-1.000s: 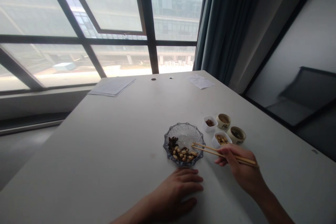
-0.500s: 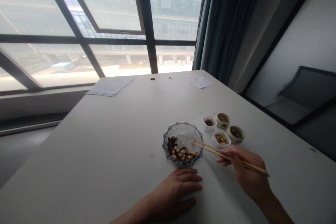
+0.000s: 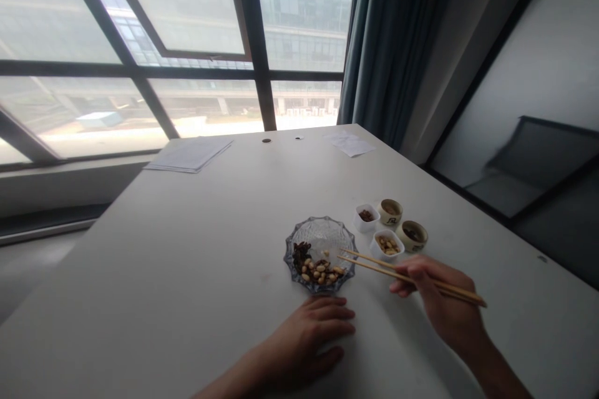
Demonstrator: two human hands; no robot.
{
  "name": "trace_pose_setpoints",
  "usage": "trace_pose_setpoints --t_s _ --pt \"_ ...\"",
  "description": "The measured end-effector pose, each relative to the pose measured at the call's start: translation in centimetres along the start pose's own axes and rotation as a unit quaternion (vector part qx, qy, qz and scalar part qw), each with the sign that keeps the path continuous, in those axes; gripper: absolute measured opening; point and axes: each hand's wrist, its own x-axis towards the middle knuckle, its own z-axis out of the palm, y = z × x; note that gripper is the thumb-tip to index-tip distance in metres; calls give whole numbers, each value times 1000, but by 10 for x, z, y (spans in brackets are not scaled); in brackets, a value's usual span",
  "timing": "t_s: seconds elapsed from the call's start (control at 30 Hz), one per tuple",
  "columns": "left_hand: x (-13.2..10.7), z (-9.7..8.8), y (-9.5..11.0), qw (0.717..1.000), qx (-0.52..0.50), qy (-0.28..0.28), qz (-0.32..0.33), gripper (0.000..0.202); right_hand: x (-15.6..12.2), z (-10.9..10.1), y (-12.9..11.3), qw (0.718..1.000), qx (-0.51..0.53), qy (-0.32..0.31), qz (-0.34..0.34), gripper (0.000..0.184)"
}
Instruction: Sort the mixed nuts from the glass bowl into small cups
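Observation:
My right hand (image 3: 440, 293) grips a pair of wooden chopsticks (image 3: 369, 258), whose tips stand slightly apart over the right side of a scalloped glass bowl (image 3: 288, 257). Inside the bowl lie pale peanut-like nuts (image 3: 320, 274) and a dark dried heap (image 3: 302, 253). One small pale piece (image 3: 326, 252) sits by itself left of the tips. My left hand (image 3: 318, 330) rests flat on the table just in front of the bowl, fingers outstretched, its fingertips close to the rim.
Right of the bowl stand two white cups, one with brown bits (image 3: 365, 215), one with tan pieces (image 3: 387, 244), and two small ceramic cups (image 3: 390, 212). Papers (image 3: 189, 154) and another sheet (image 3: 350, 143) lie on the white table (image 3: 210, 230) near the window.
The chopstick tips have spread, and the small pale piece formerly between them now lies in the bowl. My left hand keeps its place; the view has shifted slightly.

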Motion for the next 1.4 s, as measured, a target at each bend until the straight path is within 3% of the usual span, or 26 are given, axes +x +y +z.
trace_pose_setpoints --t_s 0.17,0.33,0.7,0.87,1.03,1.13,1.27,1.4 --pt "-1 1 0 1000 0 3 3 42 8 29 14 999 5 -21 26 37" --pt "-1 2 0 1000 -4 6 7 41 7 33 27 998 2 -48 39 38" --pt "-1 1 -1 1000 -2 4 4 42 1 36 25 996 41 47 70 41" --pt "-1 0 0 1000 -5 4 6 43 1 17 8 992 23 114 49 39" --pt "-1 0 1 1000 -10 3 -2 44 -8 -30 -2 973 -56 223 33 40" --pt "-1 0 1 1000 -7 2 -7 46 -9 -51 4 965 -83 244 43 43" --pt "-1 -1 2 1000 0 1 -12 45 -6 -58 11 969 -90 226 42 44" --pt "0 -3 2 1000 -1 -3 -7 44 -12 -47 0 968 -90 234 19 40"
